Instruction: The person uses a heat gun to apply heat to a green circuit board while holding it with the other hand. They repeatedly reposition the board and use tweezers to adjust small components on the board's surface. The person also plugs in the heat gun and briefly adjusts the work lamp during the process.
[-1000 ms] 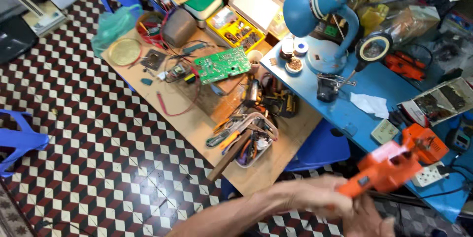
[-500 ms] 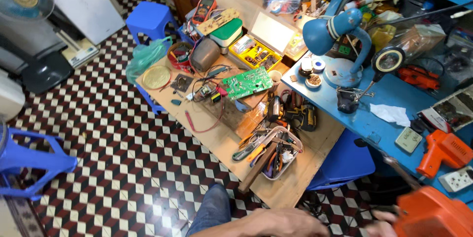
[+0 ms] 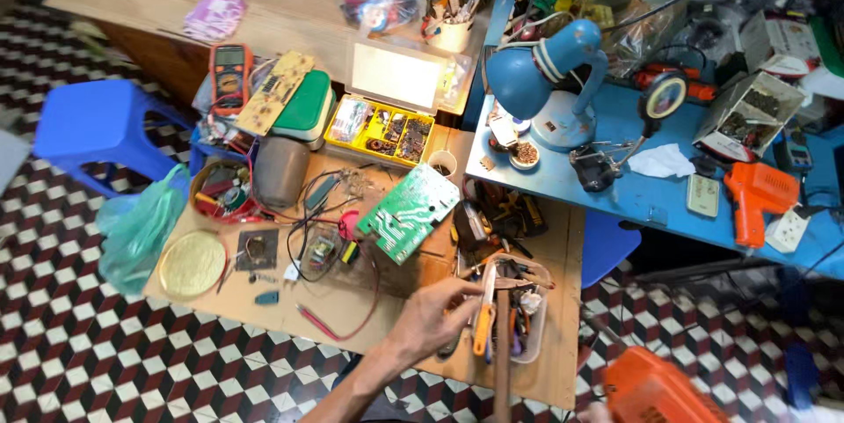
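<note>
**benchrat:** Left hand (image 3: 437, 313) is low centre of the frame, fingers curled loosely over the clear plastic tool tray (image 3: 538, 348) at the near edge of the wooden table (image 3: 264, 300). Fingertips are right by the orange-handled tool (image 3: 483, 322), touching it or just about; I can't tell whether it's actually pinched yet. How would you go about pulling one tool out of that mess?

**solderpaws:** My take: grab the handle high, where it's free of the pile, and lift straight up so the pliers and cutters beside it don't drag along. The tray sits close to the table edge, so a sideways yank could tip it off.

**benchrat:** What about the right hand?

**solderpaws:** Barely in view. There's a blurred orange power tool (image 3: 655, 388) at the bottom right, and the hand on it is mostly cut off by the frame, so I can't tell the grip.

**benchrat:** And the tool itself?

**solderpaws:** Slim, bright orange handle, standing roughly upright in the tray, business end buried among the other tools. A green circuit board (image 3: 407, 212) lies just up-left of the tray, with red wires (image 3: 352, 322) trailing near the wrist.
</note>
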A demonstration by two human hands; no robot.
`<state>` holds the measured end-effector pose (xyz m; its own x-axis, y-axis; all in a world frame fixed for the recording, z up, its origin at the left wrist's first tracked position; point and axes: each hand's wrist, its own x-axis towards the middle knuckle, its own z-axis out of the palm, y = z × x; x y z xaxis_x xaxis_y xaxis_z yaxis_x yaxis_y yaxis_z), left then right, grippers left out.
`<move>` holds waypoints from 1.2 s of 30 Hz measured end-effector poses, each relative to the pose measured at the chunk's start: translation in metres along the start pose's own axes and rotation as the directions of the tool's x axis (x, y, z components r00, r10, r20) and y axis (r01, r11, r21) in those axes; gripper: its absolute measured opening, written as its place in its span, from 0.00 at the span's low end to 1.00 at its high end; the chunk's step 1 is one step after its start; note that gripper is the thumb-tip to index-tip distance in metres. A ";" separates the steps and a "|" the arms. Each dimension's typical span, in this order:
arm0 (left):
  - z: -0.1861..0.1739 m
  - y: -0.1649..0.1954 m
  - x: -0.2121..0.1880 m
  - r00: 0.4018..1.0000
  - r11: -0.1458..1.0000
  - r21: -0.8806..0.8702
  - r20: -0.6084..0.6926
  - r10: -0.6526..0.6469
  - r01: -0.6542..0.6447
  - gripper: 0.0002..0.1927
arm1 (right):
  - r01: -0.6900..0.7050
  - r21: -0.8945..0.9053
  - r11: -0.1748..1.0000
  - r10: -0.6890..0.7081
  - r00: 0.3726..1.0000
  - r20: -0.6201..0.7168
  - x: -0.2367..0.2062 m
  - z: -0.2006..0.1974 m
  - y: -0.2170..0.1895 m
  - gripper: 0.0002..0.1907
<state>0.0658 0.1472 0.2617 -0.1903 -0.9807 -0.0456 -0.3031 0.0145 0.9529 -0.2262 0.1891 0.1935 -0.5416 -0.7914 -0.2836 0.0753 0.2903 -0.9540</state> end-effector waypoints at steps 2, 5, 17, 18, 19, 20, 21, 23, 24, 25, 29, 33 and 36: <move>-0.039 -0.015 0.011 0.995 0.998 0.054 -0.092 0.035 -0.031 0.12 | -0.012 0.024 1.000 0.012 0.999 -0.032 -0.041 0.050 -0.011 0.24; -0.084 -0.030 0.023 0.981 0.995 -0.004 -0.164 -0.099 0.100 0.11 | -0.019 0.047 0.999 0.023 0.996 -0.085 -0.091 0.107 -0.032 0.21; -0.145 -0.068 0.057 0.896 0.964 -0.137 -0.358 -0.261 0.226 0.13 | 0.214 0.071 0.974 -0.207 0.974 -0.087 -0.015 0.215 -0.082 0.12; -0.148 -0.069 0.061 0.891 0.961 -0.133 -0.363 -0.274 0.241 0.13 | 0.205 0.038 0.978 -0.202 0.976 -0.083 0.003 0.221 -0.079 0.12; -0.150 -0.070 0.065 0.874 0.953 -0.118 -0.379 -0.304 0.281 0.13 | 0.227 0.024 0.973 -0.224 0.970 -0.091 0.020 0.226 -0.074 0.11; -0.151 -0.071 0.067 0.855 0.941 -0.103 -0.395 -0.336 0.322 0.14 | 0.246 0.009 0.969 -0.244 0.965 -0.099 0.036 0.231 -0.068 0.10; -0.153 -0.072 0.073 0.837 0.929 -0.084 -0.409 -0.362 0.361 0.14 | 0.264 -0.004 0.964 -0.263 0.958 -0.111 0.050 0.235 -0.061 0.10; -0.154 -0.076 0.084 0.845 0.930 -0.059 -0.401 -0.354 0.362 0.14 | 0.234 -0.073 0.969 -0.243 0.958 -0.150 0.075 0.239 -0.045 0.10; -0.152 -0.078 0.089 0.846 0.929 -0.049 -0.398 -0.355 0.367 0.14 | 0.215 -0.112 0.970 -0.231 0.959 -0.165 0.085 0.239 -0.036 0.11; -0.150 -0.081 0.095 0.841 0.922 -0.045 -0.394 -0.370 0.384 0.14 | 0.205 -0.158 0.966 -0.231 0.958 -0.169 0.093 0.239 -0.028 0.11; -0.140 -0.096 0.119 0.851 0.923 -0.097 -0.362 -0.381 0.372 0.14 | 0.237 -0.363 0.901 -0.293 0.950 -0.109 0.109 0.231 0.004 0.12; -0.129 -0.106 0.134 0.862 0.920 -0.169 -0.325 -0.390 0.353 0.13 | 0.383 -0.411 0.827 -0.449 0.890 -0.074 0.116 0.219 0.031 0.18; -0.123 -0.108 0.139 0.867 0.928 -0.116 -0.331 -0.372 0.354 0.13 | 0.321 -0.357 0.877 -0.367 0.928 -0.069 0.128 0.209 0.061 0.23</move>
<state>0.1873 -0.0145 0.1894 0.2569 -0.9204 -0.2948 -0.2406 -0.3563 0.9028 -0.1158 -0.0072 0.0787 -0.5877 -0.8036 0.0938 -0.4063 0.1929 -0.8931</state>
